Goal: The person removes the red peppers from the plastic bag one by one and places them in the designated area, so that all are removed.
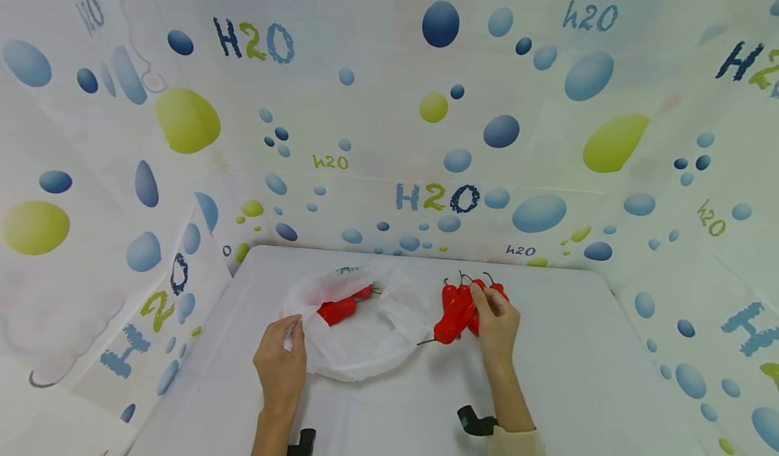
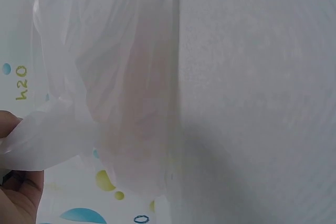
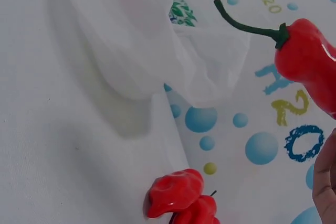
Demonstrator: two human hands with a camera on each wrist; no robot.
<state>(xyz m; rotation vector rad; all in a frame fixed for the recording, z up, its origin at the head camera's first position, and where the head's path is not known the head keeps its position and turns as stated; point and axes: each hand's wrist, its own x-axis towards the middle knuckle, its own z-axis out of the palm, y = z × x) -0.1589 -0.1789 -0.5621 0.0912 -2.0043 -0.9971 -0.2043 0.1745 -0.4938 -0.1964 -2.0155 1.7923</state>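
Gripping the rim of a crinkled, translucent plastic bag, my left hand pinches the thin edge. My right hand pinches a glossy, lobed red pepper right of the bag; its long axis slants, thin stem pointing toward the bag. This pepper partly hides the loose peppers, also right of the bag. Folds partly cover the bagged peppers; the left wrist view crops my left hand.

White table, dotted backdrop, H2O lettering
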